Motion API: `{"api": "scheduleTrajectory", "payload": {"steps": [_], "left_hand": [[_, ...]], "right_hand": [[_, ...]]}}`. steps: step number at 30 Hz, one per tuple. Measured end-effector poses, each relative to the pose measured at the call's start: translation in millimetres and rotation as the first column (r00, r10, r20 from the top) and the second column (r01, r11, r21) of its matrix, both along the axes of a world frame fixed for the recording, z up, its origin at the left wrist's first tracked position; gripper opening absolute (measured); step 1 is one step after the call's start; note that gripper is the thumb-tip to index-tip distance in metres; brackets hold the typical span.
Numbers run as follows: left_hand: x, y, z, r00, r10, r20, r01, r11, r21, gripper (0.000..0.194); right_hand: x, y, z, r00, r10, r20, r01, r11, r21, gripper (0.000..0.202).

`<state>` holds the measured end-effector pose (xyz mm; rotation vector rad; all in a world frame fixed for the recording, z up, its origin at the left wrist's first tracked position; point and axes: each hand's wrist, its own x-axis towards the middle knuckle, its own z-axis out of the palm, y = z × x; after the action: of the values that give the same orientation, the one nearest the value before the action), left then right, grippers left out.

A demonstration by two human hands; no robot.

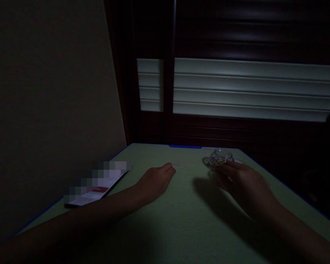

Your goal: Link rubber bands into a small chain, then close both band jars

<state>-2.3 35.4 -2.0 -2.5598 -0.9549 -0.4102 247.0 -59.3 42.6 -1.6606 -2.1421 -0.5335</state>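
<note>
My left hand (156, 182) rests low over the middle of the table, thumb and fingertips pinched together; what they hold, if anything, is too small to make out. Just beyond those fingertips lies a short row of small, pale, thin pieces (181, 164), too dim to name. A clear round glass jar (222, 154) stands upright at the right, with small multicoloured pieces inside. My right hand (242, 183) is at the near side of the jar, fingers bunched and curled in front of it. Its fingertips overlap the jar, and whether they touch the glass or pinch something cannot be seen.
The green table (176, 227) has a blue edge. A flat printed packet or booklet (99, 189), partly blurred out, lies at the left. Beside the jar is a clear round object (239, 160), perhaps a lid. A wall (55, 91) and dark slatted panels (250, 88) enclose the table.
</note>
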Motion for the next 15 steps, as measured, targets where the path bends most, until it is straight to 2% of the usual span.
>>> {"api": "scheduleTrajectory", "payload": {"steps": [5, 9, 12, 15], "left_hand": [[-0.9, 2.1, -3.9, 0.994, 0.055, 0.098, -0.047, 0.996, -0.082, 0.024], [-4.4, 4.0, -1.8, 0.987, 0.103, 0.127, -0.09, 0.99, -0.107, 0.025], [-12.3, 10.3, 0.7, 0.964, 0.227, 0.14, -0.212, 0.971, -0.112, 0.025], [-22.5, 19.7, 2.0, 0.919, 0.376, 0.119, -0.362, 0.924, -0.12, 0.025]], "right_hand": [[-14.7, 2.5, -16.1, 0.985, 0.171, -0.016, -0.171, 0.972, -0.161, 0.024], [-16.7, 2.0, -17.0, 0.973, 0.225, -0.04, -0.229, 0.949, -0.216, 0.02], [-14.0, 2.5, -14.9, 0.971, 0.235, -0.046, -0.239, 0.951, -0.198, 0.022], [-10.3, 5.1, -15.5, 0.973, 0.227, -0.047, -0.232, 0.957, -0.173, 0.022]]}}
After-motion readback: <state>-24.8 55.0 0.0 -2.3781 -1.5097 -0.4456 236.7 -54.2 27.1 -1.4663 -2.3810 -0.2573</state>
